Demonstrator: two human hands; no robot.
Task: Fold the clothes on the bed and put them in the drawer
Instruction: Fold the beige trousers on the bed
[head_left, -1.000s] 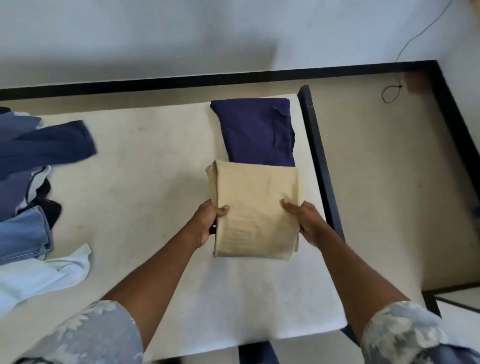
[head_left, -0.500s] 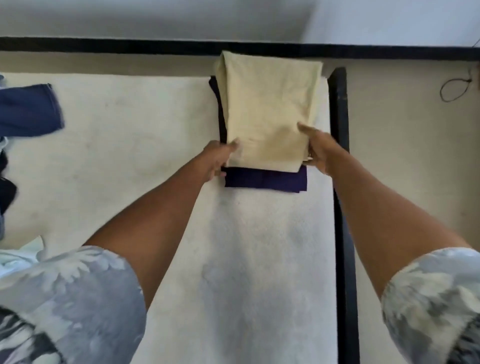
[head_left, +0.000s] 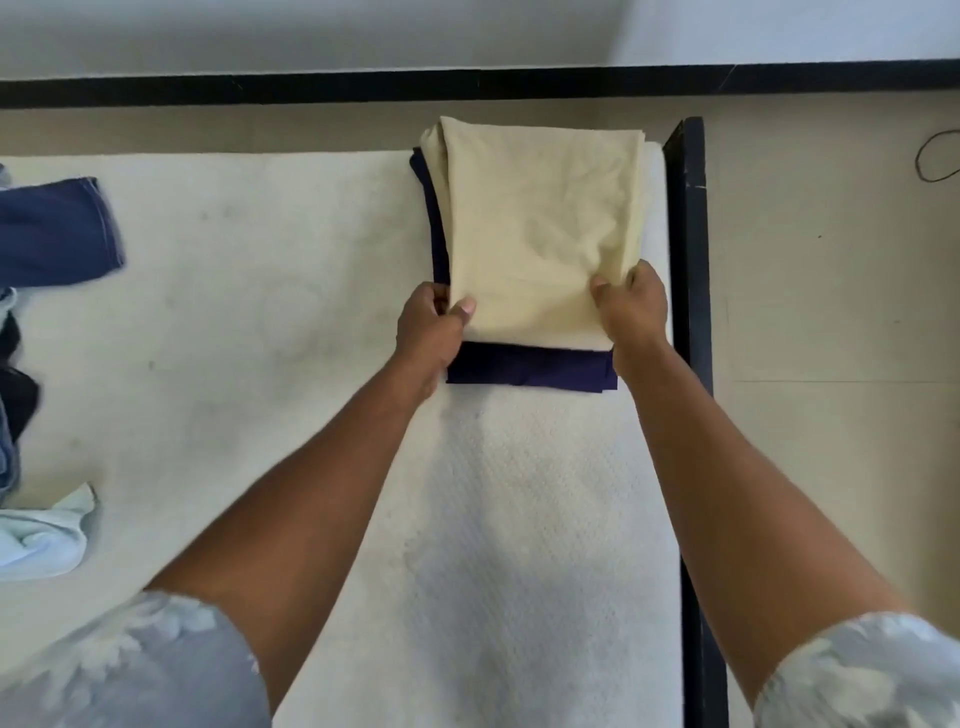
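Note:
A folded beige garment (head_left: 540, 228) lies on top of a folded navy garment (head_left: 524, 371) at the far right corner of the white mattress (head_left: 260, 312). The navy piece shows along the beige one's near and left edges. My left hand (head_left: 428, 332) pinches the beige garment's near left corner, thumb on top. My right hand (head_left: 631, 306) grips its near right corner, fingers curled over the edge.
Unfolded clothes lie at the mattress's left edge: a dark blue piece (head_left: 52, 231), denim and black items (head_left: 13, 395), and a pale blue cloth (head_left: 41, 538). A black bed frame rail (head_left: 688, 249) runs along the right side. Beige floor (head_left: 831, 312) lies beyond it.
Both hands carried the beige garment away from me and set it onto the navy one. The thumbs and fingers have since closed tighter on its near corners.

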